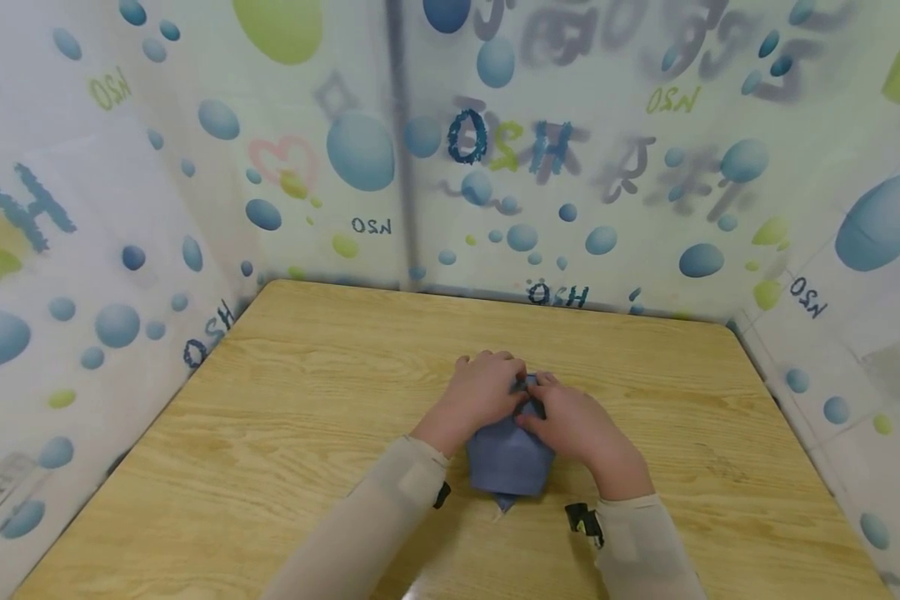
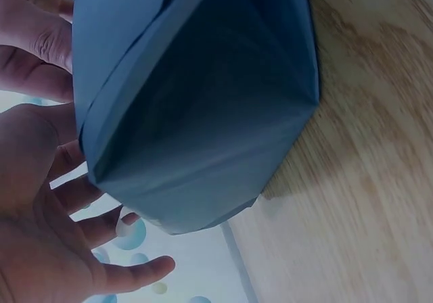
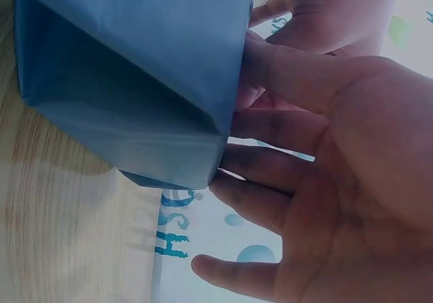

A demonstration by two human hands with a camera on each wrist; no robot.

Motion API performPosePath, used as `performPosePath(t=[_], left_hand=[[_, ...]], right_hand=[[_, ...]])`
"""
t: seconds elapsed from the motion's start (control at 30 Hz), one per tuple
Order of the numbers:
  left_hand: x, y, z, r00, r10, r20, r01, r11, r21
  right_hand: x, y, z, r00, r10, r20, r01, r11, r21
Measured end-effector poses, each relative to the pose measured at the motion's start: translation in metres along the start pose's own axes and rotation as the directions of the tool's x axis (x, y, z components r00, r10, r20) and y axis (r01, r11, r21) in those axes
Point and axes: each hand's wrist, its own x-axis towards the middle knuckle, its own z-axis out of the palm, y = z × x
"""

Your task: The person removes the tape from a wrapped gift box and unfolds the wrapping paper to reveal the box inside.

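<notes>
Left of the left hand, a white sheet (image 1: 15,275) with blue and green drops stands beside the wooden table (image 1: 270,417); it also rises beyond both hands and to the right of them. A pale sleeve (image 1: 360,525) leads up to the left hand (image 1: 486,390), with a dark strap (image 1: 441,495) at its cuff. The left hand pinches the far end of the folded blue paper (image 1: 510,458) between thumb and fingers, the little finger stretched out apart from the rest; some fingertips are hidden behind the paper.

The blue paper lies on the table between the two wrists, its wide part nearer the person than either hand and a small pointed tip below that.

Just beside the left hand, the right hand (image 1: 576,418) pinches the same end, thumb on the near face and fingers reaching round behind, the little finger held away. Toward the person from the right hand are another dark strap (image 1: 585,523) and the second sleeve (image 1: 645,546).
</notes>
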Motion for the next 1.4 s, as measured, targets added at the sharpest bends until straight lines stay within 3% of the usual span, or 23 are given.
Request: performPosePath(t=[0.77,1.17,1.4], left_hand=[[0.0035,0.0052,0.0018,0.999,-0.037,0.005,0.037,0.999,0.005],[0.0075,0.0079,0.0030,0.999,-0.037,0.032,0.033,0.992,0.122],[0.0099,0.0034,0.0041,1.000,-0.024,0.019,0.023,0.997,0.074]], right_hand=[[0.0012,0.0023,-0.0003,1.000,0.012,0.028,-0.014,0.998,0.060],[0.0024,0.0034,-0.0002,1.000,0.004,0.018,-0.005,0.998,0.055],[0.0031,0.0050,0.0006,1.000,0.001,0.021,-0.002,0.998,0.061]])
